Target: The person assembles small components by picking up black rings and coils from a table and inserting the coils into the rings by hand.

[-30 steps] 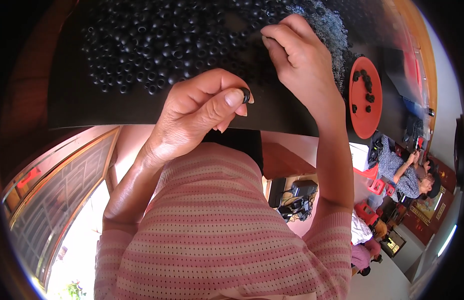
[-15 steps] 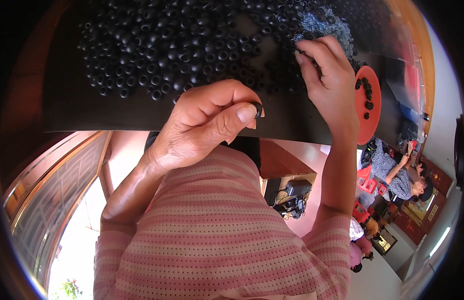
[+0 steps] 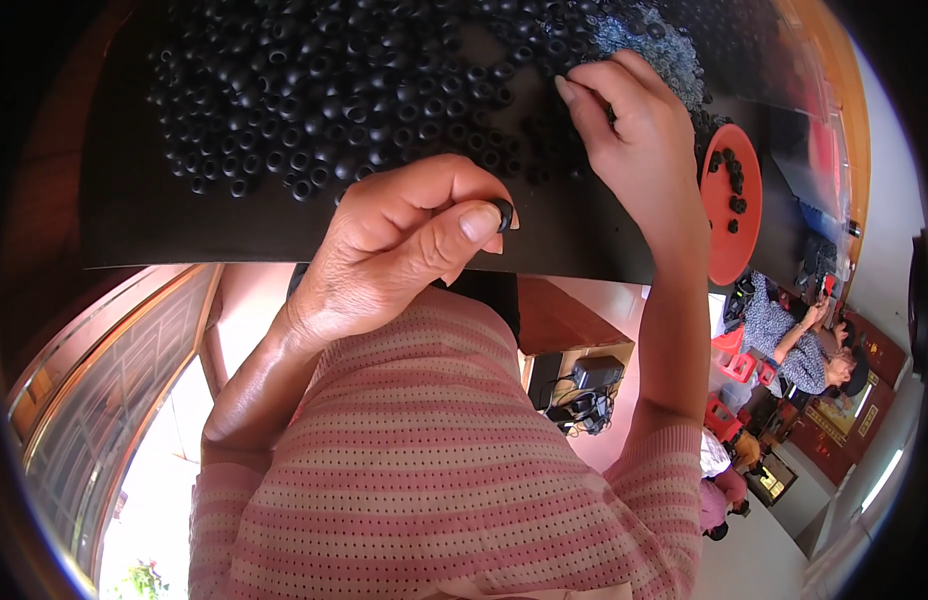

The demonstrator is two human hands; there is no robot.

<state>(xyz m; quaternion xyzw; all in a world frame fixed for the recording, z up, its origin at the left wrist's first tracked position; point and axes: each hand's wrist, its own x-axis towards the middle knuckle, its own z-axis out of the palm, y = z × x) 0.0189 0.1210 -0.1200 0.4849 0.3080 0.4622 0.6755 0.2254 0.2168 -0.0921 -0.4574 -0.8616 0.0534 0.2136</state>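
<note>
Between thumb and forefinger, my left hand (image 3: 409, 240) pinches a small black ring-shaped piece (image 3: 503, 213) above the table's near edge. My right hand (image 3: 634, 140) is farther up and to the right, its thumb and forefinger brought together over the dark table; whatever lies between the tips is too small to make out. A wide spread of black hollow round pieces (image 3: 314, 95) covers the far left and middle of the table. Just beyond my right hand lies a heap of small bluish, clear-looking bits (image 3: 664, 55).
An orange-red oval dish (image 3: 722, 255) with several small black pieces in it stands right of my right wrist. The dark tabletop (image 3: 184, 235) ends close to my body. Under it sits a box with black devices and cables (image 3: 589, 390). Another person (image 3: 789, 340) is at the far right.
My right hand has shifted a little left and away from me, off the edge of the bluish heap. My left hand still holds the black ring, almost in place.
</note>
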